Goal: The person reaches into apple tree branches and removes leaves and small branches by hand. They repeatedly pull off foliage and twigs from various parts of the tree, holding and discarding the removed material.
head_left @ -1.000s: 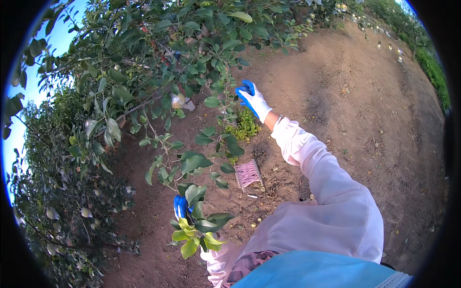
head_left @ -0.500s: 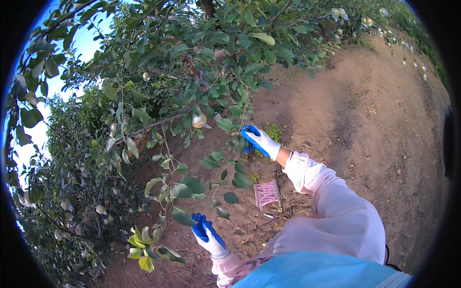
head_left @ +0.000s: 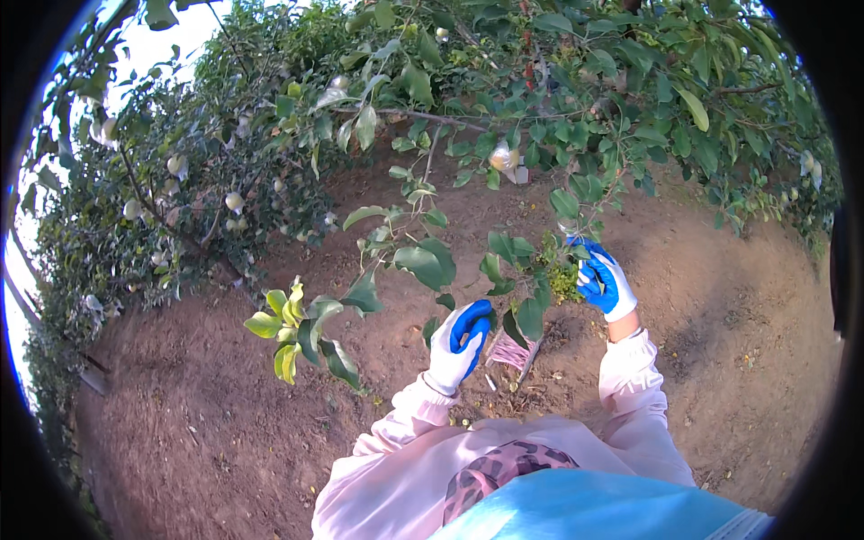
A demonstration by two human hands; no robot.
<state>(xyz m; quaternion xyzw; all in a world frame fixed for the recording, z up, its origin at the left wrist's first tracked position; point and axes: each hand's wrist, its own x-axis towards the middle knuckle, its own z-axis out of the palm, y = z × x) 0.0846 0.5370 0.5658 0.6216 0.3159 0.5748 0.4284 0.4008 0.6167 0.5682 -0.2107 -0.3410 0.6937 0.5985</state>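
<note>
Both hands wear white gloves with blue palms and fingers. My right hand [head_left: 608, 283] is closed at a thin leafy apple branch [head_left: 589, 216], its upper fingers against the twig beside the leaves. Lower and to the left, my left hand [head_left: 459, 346] has its fingers curled round toward the thumb, close to the hanging leaves [head_left: 529, 317]. Whatever those fingers may hold is hidden. A pale apple [head_left: 502, 157] in a clear bag hangs from the branch above and between the hands.
On the soil below lies a small frame [head_left: 513, 353] strung with pink cord, with a short white stick [head_left: 490, 382] beside it. A leafy shoot [head_left: 292, 324] juts out at left. More bagged apples [head_left: 235, 202] hang in the trees behind. A red strip [head_left: 527, 45] shows among the branches.
The view has swung left, so the tree sits further right. My left hand has come up and nearer to my right hand, which stays by the branch with its palm turned more into view.
</note>
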